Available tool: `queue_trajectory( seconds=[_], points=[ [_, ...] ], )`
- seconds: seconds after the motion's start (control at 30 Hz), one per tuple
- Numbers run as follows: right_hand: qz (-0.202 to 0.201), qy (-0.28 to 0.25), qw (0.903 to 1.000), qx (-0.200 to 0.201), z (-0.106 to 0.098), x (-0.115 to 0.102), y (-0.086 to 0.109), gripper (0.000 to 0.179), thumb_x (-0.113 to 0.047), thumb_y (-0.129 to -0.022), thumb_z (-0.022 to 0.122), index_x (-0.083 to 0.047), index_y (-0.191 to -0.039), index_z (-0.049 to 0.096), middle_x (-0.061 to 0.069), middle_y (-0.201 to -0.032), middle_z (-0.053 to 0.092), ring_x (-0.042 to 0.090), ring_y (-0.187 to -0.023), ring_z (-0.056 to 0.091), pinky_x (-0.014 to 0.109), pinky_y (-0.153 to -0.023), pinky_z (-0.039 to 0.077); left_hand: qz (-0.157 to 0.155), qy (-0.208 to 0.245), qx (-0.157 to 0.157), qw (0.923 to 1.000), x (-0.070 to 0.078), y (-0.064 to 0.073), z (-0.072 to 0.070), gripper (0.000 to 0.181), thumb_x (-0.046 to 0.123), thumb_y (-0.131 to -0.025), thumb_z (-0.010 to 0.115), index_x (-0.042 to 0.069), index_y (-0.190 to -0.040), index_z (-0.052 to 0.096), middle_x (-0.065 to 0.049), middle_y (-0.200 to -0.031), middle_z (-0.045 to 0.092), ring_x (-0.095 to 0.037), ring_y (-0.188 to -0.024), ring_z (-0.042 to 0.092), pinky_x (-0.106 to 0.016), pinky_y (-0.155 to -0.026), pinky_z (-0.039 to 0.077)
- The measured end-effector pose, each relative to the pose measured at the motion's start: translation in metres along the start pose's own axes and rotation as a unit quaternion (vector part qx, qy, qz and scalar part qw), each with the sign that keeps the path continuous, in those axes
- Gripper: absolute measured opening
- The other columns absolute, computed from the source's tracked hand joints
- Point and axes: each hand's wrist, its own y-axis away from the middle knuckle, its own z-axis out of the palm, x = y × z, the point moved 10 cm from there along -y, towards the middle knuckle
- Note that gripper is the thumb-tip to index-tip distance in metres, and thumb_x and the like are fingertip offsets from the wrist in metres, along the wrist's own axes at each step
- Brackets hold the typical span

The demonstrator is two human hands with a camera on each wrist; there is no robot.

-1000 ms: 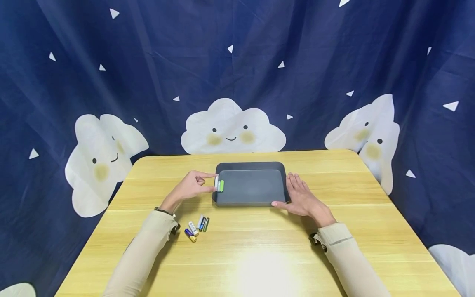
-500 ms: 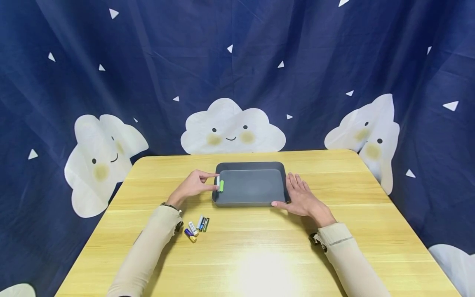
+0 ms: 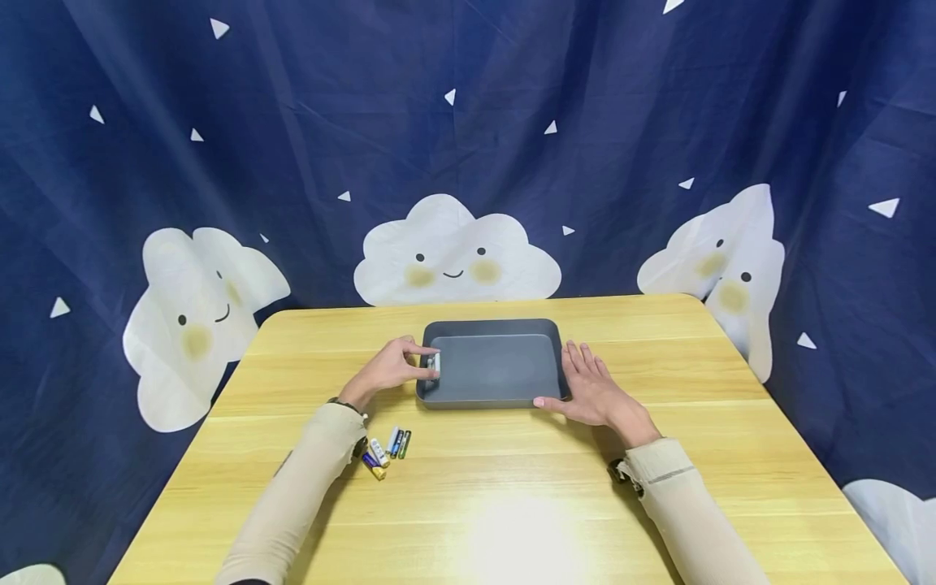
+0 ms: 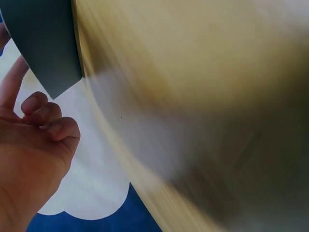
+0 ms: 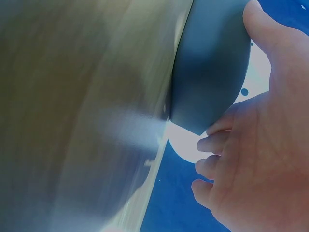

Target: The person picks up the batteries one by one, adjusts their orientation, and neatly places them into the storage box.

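A shallow dark grey tray [image 3: 497, 366] stands near the back of the wooden table. At its left end my left hand [image 3: 387, 366] reaches over the rim, thumb and index finger pinching a whitish battery [image 3: 437, 362]. A second small greyish piece shows beside it, partly hidden by the fingers. The left wrist view shows the tray wall [image 4: 46, 43] and the curled other fingers, but no battery. My right hand [image 3: 594, 390] lies along the tray's right side with straight fingers, its thumb at the front corner. In the right wrist view the thumb touches the tray wall [image 5: 212, 58].
Several loose batteries lie on the table [image 3: 512, 471] in front of the left forearm: a white one [image 3: 379, 452], a purple and gold one [image 3: 374, 465] and a dark green one [image 3: 405, 444] among them. A blue curtain [image 3: 468, 146] with clouds hangs behind the table.
My left hand has moved right, further over the tray's left end, with the whitish battery. The bright green battery seen there earlier no longer shows. The right hand has stayed in place.
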Motion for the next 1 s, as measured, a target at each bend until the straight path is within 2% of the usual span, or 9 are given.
queue_trajectory(
  seconds=[0.2,0.37,0.87,1.0],
  points=[
    [0.002,0.002,1.0,-0.001,0.001,0.0,0.0,0.12,-0.076,-0.091,0.055,0.009,-0.162,0.009,0.028,-0.171,0.002,0.049,-0.159,-0.001,0.063,-0.128,0.008,0.002,0.001,-0.02,0.9998,0.002,-0.002,0.007,0.056,0.034,-0.083,0.087,0.014,-0.133,0.071,-0.003,-0.084,0.036,-0.019,-0.072,0.036,-0.026,-0.063,0.035],
    [0.004,-0.002,1.0,-0.006,0.002,0.001,0.0,0.121,-0.077,-0.091,0.054,0.009,-0.162,0.008,0.027,-0.172,-0.001,0.049,-0.159,-0.002,0.063,-0.128,0.007,-0.001,-0.013,-0.033,0.9994,0.002,-0.002,0.013,0.056,0.033,-0.086,0.085,0.013,-0.136,0.07,-0.004,-0.086,0.04,-0.019,-0.07,0.038,-0.027,-0.062,0.037],
    [0.005,-0.004,0.9999,-0.007,0.001,0.0,0.0,0.12,-0.076,-0.091,0.055,0.009,-0.162,0.008,0.028,-0.172,0.001,0.048,-0.159,-0.001,0.062,-0.128,0.007,-0.012,-0.041,-0.032,0.9986,0.0,-0.005,0.017,0.053,0.031,-0.087,0.084,0.013,-0.135,0.07,-0.008,-0.093,0.052,-0.019,-0.072,0.043,-0.029,-0.064,0.037],
    [0.004,-0.006,1.0,-0.006,0.001,0.0,0.0,0.12,-0.076,-0.091,0.055,0.009,-0.162,0.008,0.028,-0.171,0.002,0.049,-0.159,0.001,0.063,-0.128,0.008,-0.008,-0.049,-0.036,0.9981,0.0,-0.008,0.018,0.052,0.03,-0.088,0.084,0.012,-0.135,0.07,-0.007,-0.089,0.056,-0.016,-0.067,0.043,-0.026,-0.062,0.038]
  ],
)
